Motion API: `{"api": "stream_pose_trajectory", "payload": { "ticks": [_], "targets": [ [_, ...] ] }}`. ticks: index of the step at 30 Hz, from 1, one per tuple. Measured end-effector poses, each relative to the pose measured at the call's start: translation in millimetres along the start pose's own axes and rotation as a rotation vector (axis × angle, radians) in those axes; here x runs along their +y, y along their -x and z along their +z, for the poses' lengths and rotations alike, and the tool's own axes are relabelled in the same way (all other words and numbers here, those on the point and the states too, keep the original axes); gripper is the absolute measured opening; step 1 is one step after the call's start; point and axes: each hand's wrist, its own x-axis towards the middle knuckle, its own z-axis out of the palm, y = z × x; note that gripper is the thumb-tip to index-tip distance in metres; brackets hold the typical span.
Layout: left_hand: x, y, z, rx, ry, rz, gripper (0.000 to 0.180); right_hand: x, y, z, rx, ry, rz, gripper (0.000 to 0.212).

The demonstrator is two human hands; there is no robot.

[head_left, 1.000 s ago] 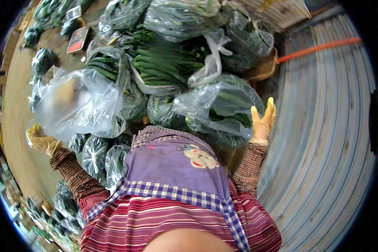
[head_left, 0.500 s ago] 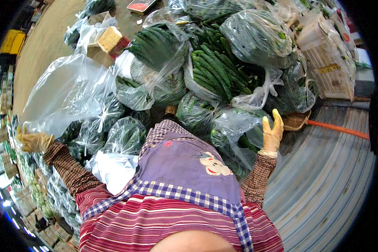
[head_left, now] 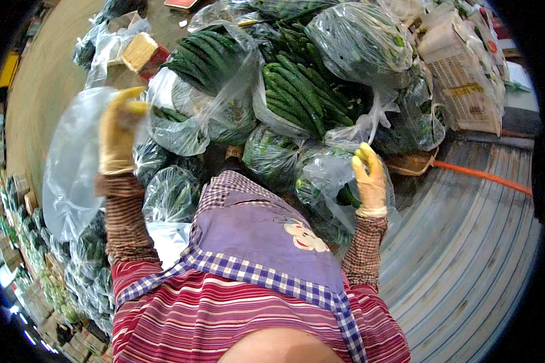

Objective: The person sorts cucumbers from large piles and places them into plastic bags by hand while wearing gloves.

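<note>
My left hand [head_left: 120, 136], in a yellowish glove and smeared by motion, is raised on the left with its fingers bent to the right. It appears closed on a clear plastic bag [head_left: 72, 166], which hangs puffed out on its left. My right hand [head_left: 370, 181], gloved too, is held up on the right with fingers loosely bent and a little apart, nothing seen in them. Just beside it lies a clear bag with cucumbers [head_left: 324, 184]. Ahead, an opened bag shows long dark green cucumbers [head_left: 293, 94], and more cucumbers [head_left: 203, 57] lie to their left.
A tied bag of greens [head_left: 360, 45] lies at the top. A pale plastic crate [head_left: 457, 72] stands far right, near an orange strap [head_left: 484, 176] and a grey ridged surface [head_left: 466, 254]. A red and tan box [head_left: 144, 54] sits upper left. Several filled bags [head_left: 172, 193] crowd my front.
My left hand has swung up and to the right from the far left, and the clear bag has swung with it, now narrower. My right hand's fingers have drawn closer together.
</note>
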Motion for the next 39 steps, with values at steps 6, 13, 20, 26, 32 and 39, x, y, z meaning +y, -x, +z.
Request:
{"api": "stream_pose_trajectory", "payload": {
  "ticks": [6,13,20,26,32,39],
  "targets": [
    [99,32,167,-0.578,0.543,-0.249,0.057,-92,-15,45,-0.399,-0.478,-0.297,0.032],
    [174,96,148,-0.382,0.780,-0.199,0.055,-174,-53,112,-0.465,-0.639,-0.945,0.031],
    [122,103,106,-0.067,0.367,-0.302,0.056,-79,-42,137,-0.687,0.677,-0.302,0.067],
    [-13,110,141,-0.135,0.332,-0.682,0.040,12,54,167,-1.424,0.525,-0.058,0.054],
    [-45,95,155,-0.305,0.648,-0.859,0.039,-110,-44,99,-1.610,-0.443,0.472,0.043],
    [-107,47,136,-0.342,0.832,-0.855,0.036,-131,-247,352,-0.253,0.574,-0.605,0.066]
  ]
}}
